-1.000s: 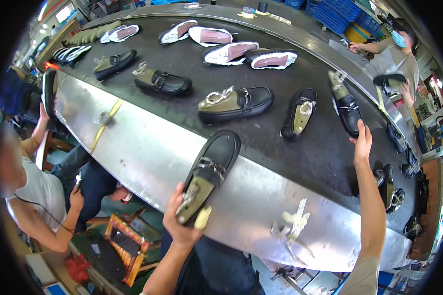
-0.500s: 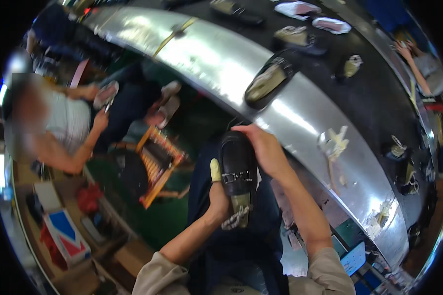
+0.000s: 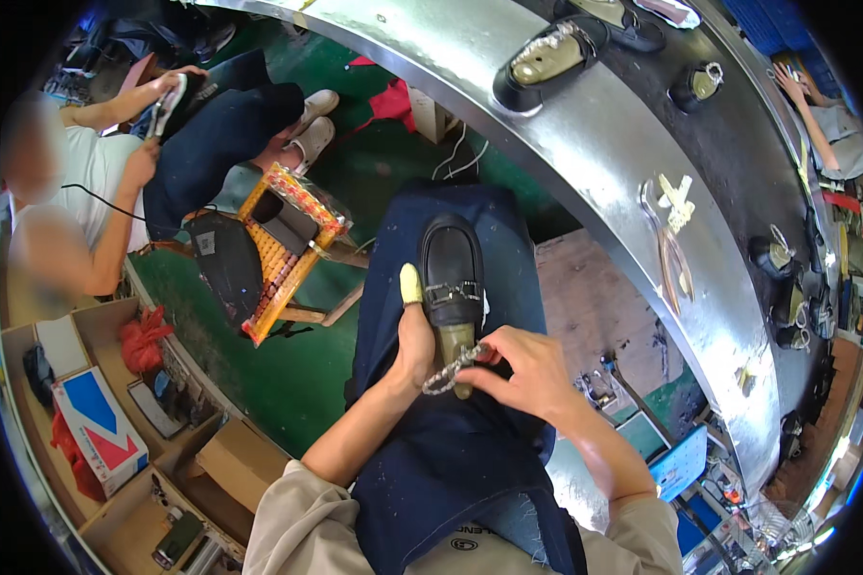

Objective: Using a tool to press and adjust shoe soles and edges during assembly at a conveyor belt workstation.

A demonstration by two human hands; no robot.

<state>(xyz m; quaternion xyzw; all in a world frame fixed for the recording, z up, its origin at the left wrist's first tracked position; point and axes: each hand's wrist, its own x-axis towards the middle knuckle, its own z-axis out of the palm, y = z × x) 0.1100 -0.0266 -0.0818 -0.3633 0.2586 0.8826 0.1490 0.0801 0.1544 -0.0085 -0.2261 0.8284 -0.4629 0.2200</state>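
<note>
1. Lap level: holding a black shoe (image 3: 451, 249) over the dark blue apron (image 3: 513, 206), pointing its toe away from the body and its heel end toward it.
2. Shoe's left side: cupping it in the left hand (image 3: 415, 350), hiding most of the fingers behind it, and laying the thumb, wearing a yellow cover (image 3: 409, 285), near the metal-trimmed strap (image 3: 454, 290).
3. Heel end: pinching a twisted cord (image 3: 441, 380) between thumb and forefinger of the right hand (image 3: 527, 374), crossing the shoe's olive part (image 3: 454, 340) with it.
4. Lower left: showing a red plastic bag (image 3: 144, 340) near a white box (image 3: 101, 422) bearing blue and red shapes.
5. Left, farther out: showing a slatted chair (image 3: 276, 259) with an orange frame.
6. Right: curving past with a metal bench edge (image 3: 623, 182), carrying pale tape strips (image 3: 676, 203) and, higher up, another black-and-olive shoe (image 3: 551, 59).
7. Farthest: showing a white-shirted co-worker (image 3: 96, 158) holding a shoe at upper left, and another co-worker's hands (image 3: 791, 84) at upper right.
</note>
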